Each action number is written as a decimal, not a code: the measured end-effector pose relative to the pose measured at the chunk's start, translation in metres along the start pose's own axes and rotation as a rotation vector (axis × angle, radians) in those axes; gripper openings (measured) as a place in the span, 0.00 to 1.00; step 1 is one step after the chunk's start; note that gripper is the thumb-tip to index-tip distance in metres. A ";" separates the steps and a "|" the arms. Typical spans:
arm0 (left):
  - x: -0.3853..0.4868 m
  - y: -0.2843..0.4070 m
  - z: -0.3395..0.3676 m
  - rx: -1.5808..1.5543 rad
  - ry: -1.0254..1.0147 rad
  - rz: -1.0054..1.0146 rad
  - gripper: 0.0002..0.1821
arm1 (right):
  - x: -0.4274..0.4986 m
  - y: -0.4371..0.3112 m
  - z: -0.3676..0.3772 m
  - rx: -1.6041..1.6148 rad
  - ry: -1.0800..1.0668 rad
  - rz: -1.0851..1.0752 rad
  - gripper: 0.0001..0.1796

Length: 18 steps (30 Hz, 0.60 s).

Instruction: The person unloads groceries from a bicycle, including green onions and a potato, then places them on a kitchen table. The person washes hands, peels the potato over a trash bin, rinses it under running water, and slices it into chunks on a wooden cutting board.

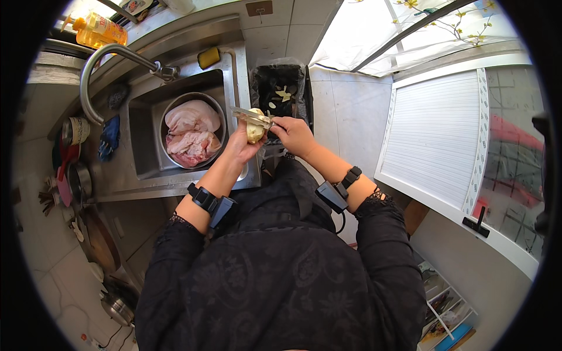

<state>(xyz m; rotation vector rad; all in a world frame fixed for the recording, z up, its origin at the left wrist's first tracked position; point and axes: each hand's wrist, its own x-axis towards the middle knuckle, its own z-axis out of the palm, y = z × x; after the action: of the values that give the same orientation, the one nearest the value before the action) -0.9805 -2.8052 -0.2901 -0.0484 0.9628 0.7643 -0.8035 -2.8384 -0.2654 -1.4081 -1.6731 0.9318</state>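
Observation:
My left hand [244,143] is closed around a pale, largely peeled root vegetable [254,132], perhaps a potato. My right hand [295,135] grips the handle end of a metal blade [246,114], a knife or a peeler; which one I cannot tell. The blade lies across the upper part of the vegetable. Just beyond both hands stands a black bin [265,85] with a plastic liner, and pale peelings [284,93] lie inside it. To the left of my left hand, large pieces of raw meat with skin [193,120] fill a round metal bowl [225,145].
The bowl stands in a stainless steel sink [145,162] under a curved faucet [85,87]. A yellow sponge [209,57] and a blue cloth [109,138] lie on the sink's ledges. Orange soap bottle [100,31] at the back left; white-framed door [432,136] to the right.

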 end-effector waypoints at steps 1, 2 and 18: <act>0.000 -0.001 0.001 0.026 -0.020 0.017 0.28 | 0.000 0.002 0.001 -0.023 0.018 -0.008 0.11; -0.001 0.000 0.001 0.008 -0.057 -0.023 0.28 | 0.000 0.007 0.001 -0.033 0.050 -0.045 0.11; -0.019 0.018 0.010 0.124 -0.155 -0.033 0.28 | 0.002 0.020 0.004 0.083 0.104 0.099 0.10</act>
<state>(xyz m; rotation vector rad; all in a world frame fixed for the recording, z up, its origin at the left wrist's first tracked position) -0.9909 -2.7993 -0.2648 0.1010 0.8581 0.6666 -0.7989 -2.8338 -0.2844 -1.4680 -1.4834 0.9557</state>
